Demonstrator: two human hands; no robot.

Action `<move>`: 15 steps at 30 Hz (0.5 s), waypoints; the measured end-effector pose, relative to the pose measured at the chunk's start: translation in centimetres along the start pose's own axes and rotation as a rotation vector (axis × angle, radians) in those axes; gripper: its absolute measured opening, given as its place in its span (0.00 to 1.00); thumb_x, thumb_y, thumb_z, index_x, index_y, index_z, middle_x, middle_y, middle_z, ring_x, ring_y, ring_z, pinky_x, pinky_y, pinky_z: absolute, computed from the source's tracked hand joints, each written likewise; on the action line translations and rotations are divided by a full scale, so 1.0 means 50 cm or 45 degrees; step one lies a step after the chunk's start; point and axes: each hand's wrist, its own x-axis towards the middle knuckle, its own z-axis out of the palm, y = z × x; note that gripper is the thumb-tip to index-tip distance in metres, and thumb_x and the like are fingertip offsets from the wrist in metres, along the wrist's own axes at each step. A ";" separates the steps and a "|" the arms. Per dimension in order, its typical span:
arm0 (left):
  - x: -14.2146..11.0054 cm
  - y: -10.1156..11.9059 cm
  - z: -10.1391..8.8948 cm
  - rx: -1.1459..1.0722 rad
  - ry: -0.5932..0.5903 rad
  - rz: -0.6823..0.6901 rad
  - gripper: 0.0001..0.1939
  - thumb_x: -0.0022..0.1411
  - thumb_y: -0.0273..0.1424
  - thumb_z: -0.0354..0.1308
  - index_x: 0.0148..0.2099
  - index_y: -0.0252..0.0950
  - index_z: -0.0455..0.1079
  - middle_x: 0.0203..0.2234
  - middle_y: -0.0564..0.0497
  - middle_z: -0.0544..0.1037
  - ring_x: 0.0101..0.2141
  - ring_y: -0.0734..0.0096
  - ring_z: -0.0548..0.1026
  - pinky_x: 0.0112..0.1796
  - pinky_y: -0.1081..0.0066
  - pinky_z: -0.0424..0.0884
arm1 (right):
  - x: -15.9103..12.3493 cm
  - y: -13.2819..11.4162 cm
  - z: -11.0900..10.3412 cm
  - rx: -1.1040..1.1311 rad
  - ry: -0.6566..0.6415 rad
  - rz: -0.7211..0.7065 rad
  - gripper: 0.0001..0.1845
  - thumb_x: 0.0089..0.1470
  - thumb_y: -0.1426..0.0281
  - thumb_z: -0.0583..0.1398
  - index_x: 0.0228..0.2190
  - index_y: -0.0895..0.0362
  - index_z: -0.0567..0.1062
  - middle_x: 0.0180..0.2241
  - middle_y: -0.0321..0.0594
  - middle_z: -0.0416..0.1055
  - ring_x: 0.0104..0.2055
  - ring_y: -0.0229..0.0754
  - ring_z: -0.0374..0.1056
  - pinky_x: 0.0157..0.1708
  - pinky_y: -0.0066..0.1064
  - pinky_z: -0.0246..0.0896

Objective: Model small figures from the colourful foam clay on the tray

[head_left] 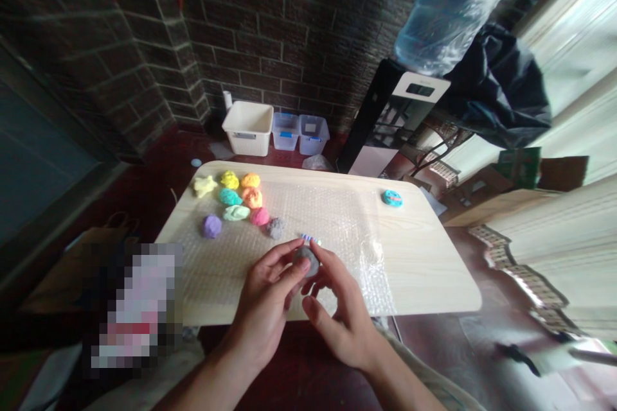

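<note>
A grey ball of modelling clay [307,261] is held above the near part of the table. My left hand [270,289] is closed on it, the thumb on the near side and the fingers curled behind. My right hand [340,308] is beside it on the right, its index finger against the ball and its thumb stretched away. Just beyond the ball lies a small blue-and-white striped piece [309,239]. A rough grey lump [276,228], a pink lump [259,216] and a purple lump [212,227] lie to the left.
More clay lumps in yellow, orange [250,180] and green [230,197] sit at the table's far left. Bubble wrap [332,205] covers the table's middle. A blue round item [392,198] lies far right. Behind stand a white bin [248,128] and a water dispenser [393,119].
</note>
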 end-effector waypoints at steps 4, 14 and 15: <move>0.000 -0.001 0.000 0.018 0.009 -0.009 0.24 0.50 0.32 0.81 0.49 0.34 0.81 0.45 0.43 0.86 0.43 0.64 0.82 0.43 0.70 0.78 | 0.002 -0.002 0.001 -0.027 -0.036 0.036 0.43 0.60 0.76 0.61 0.73 0.44 0.59 0.64 0.48 0.67 0.48 0.46 0.74 0.42 0.40 0.77; 0.006 -0.002 -0.010 0.163 0.050 0.117 0.21 0.51 0.32 0.81 0.44 0.32 0.79 0.35 0.48 0.85 0.33 0.72 0.80 0.35 0.75 0.76 | 0.002 -0.001 -0.006 -0.048 -0.076 0.069 0.42 0.61 0.75 0.62 0.72 0.44 0.59 0.60 0.48 0.69 0.45 0.45 0.73 0.42 0.42 0.78; 0.005 -0.003 -0.011 0.169 0.048 0.114 0.20 0.51 0.32 0.81 0.43 0.32 0.79 0.33 0.49 0.85 0.31 0.73 0.79 0.34 0.75 0.75 | 0.003 -0.001 -0.007 -0.057 -0.091 0.074 0.42 0.61 0.76 0.62 0.72 0.44 0.60 0.58 0.47 0.70 0.45 0.45 0.73 0.42 0.42 0.77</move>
